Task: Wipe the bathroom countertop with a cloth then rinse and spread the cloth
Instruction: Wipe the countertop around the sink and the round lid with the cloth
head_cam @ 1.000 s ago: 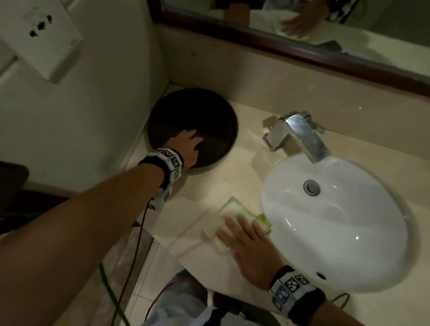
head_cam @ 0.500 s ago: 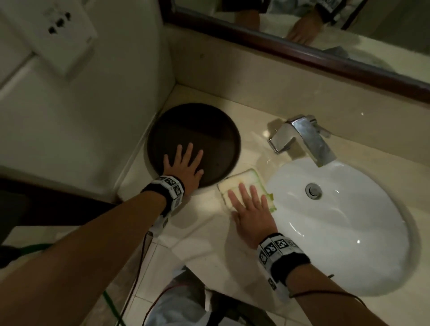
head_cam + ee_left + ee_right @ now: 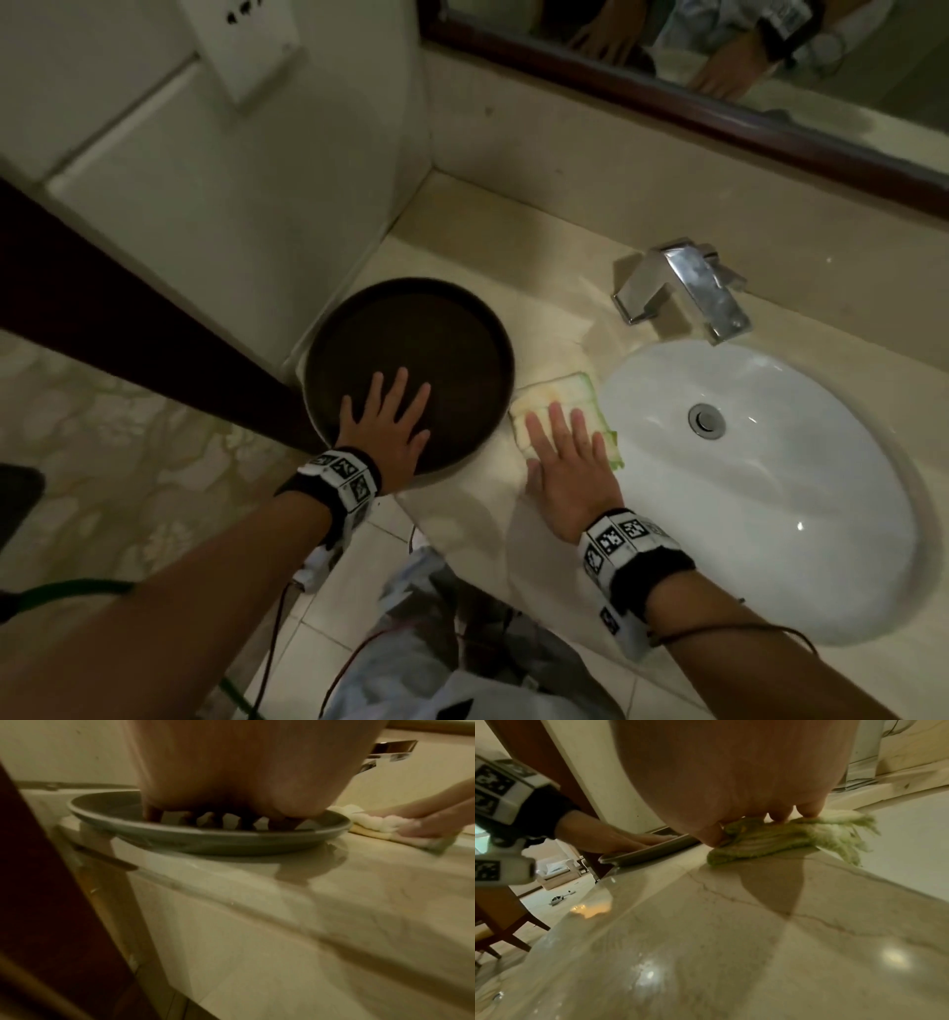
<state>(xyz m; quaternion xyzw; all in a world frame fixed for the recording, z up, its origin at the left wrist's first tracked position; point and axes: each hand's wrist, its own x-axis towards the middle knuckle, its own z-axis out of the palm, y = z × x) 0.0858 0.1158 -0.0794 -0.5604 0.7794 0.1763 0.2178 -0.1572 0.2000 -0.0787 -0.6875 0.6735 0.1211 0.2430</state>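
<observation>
Head view, from the left: a white wall socket [image 3: 241, 43] sits high on the pale side wall, and a dark wooden beam [image 3: 128, 313] slants down below it toward the counter's corner. Next comes a dark round tray [image 3: 411, 329] resting on the beige marble countertop [image 3: 462, 509] close to the wall. The left hand [image 3: 387, 429] lies flat inside the tray's near edge, fingers straight and spread, holding nothing; the left wrist view shows the palm pressed down on the tray bottom. Just beside the tray, between it and the sink, lies the folded cloth [image 3: 557, 393], pale yellow with green edging, flat on the countertop. The right hand [image 3: 567, 462] presses on the cloth's near half with straight, slightly spread fingers [image 3: 554, 419], not curled round it; in the right wrist view the fingertips [image 3: 780, 817] bear down on the bunched fabric, whose green fringe reaches toward the basin rim. Further right is the white oval sink [image 3: 821, 539] with a metal drain [image 3: 706, 419], and behind it a chrome faucet [image 3: 688, 288] angled over the basin. Above runs a dark-framed mirror [image 3: 719, 121] reflecting both hands.
</observation>
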